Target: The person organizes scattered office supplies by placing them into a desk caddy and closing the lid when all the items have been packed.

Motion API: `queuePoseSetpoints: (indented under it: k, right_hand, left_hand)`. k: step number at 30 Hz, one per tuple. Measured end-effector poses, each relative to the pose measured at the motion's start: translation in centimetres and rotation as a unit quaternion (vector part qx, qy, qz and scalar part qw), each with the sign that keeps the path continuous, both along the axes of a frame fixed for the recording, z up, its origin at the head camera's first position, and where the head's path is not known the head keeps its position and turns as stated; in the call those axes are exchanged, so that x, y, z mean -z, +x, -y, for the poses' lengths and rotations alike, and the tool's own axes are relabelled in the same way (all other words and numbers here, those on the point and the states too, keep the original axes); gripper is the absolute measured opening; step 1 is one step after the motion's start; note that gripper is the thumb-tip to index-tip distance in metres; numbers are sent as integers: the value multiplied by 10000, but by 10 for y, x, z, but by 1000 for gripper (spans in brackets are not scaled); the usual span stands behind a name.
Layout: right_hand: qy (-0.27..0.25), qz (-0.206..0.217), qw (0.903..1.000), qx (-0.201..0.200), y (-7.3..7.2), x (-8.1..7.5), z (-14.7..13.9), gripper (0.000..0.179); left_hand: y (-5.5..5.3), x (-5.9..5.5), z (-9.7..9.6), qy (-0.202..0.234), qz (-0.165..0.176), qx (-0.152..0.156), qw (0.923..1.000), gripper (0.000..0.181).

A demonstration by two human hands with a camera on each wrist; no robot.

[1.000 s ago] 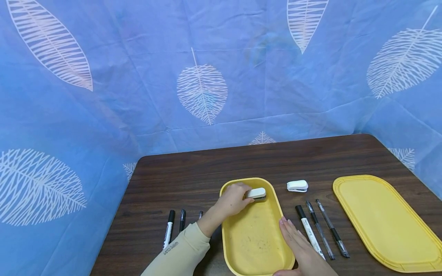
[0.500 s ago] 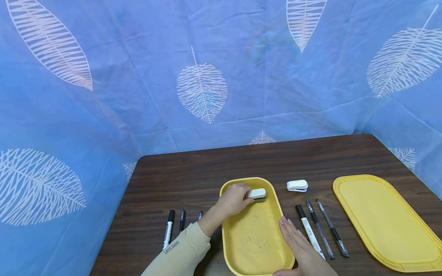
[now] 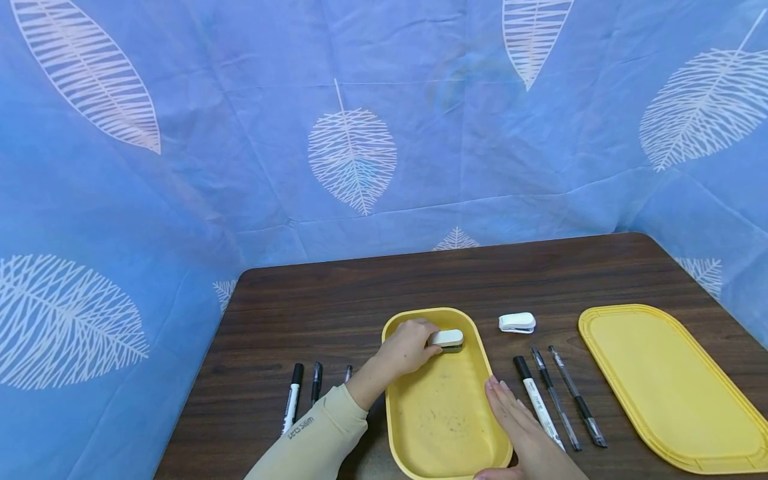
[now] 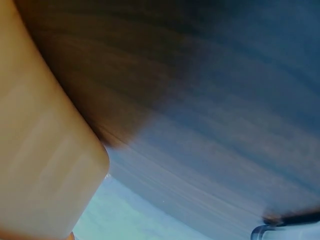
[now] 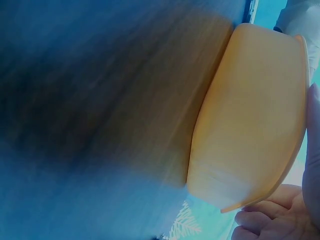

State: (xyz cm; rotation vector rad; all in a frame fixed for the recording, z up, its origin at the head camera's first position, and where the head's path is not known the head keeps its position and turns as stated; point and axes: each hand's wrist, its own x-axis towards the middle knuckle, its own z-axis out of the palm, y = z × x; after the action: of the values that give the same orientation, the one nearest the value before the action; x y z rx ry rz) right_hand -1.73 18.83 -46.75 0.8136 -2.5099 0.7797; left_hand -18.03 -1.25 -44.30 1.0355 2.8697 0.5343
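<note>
Inside the yellow plastic box (image 3: 447, 427), near its far end, my left hand (image 3: 403, 350) grips a small white stapler (image 3: 450, 339) between thumb and fingers. Part of the stapler is covered by the hand. My right hand (image 3: 521, 433) rests along the box's near right side, its fingers straight against the rim. The right wrist view shows the box's outer wall (image 5: 250, 110) with the right hand's fingers (image 5: 272, 217) beside its rim. In the left wrist view only the outer wall (image 4: 45, 150) of the box and the table show plainly; the left hand is out of sight there.
Right of the box lie a second white stapler (image 3: 517, 323), a white marker (image 3: 540, 407) and two black pens (image 3: 558, 403). A yellow lid (image 3: 678, 393) lies farther right. Another marker (image 3: 292, 397) and pens (image 3: 317, 383) lie left, partly behind the left sleeve.
</note>
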Motion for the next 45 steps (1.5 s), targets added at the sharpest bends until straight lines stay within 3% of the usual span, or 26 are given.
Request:
queuePoseSetpoints:
  k: [10, 19, 45]
  right_hand:
    - [-79, -16, 10000, -15, 0, 1, 0, 113]
    - [-120, -317, 9994, -107, -2, 3, 1, 110]
    - [-95, -372, 9992, -148, -4, 4, 1, 110]
  left_hand:
    - [-1, 0, -2, -52, 95, -52, 9999, 15]
    - [-1, 0, -2, -182, 52, -36, 9998, 12]
    - [-3, 1, -7, -350, 0, -137, 9993, 11]
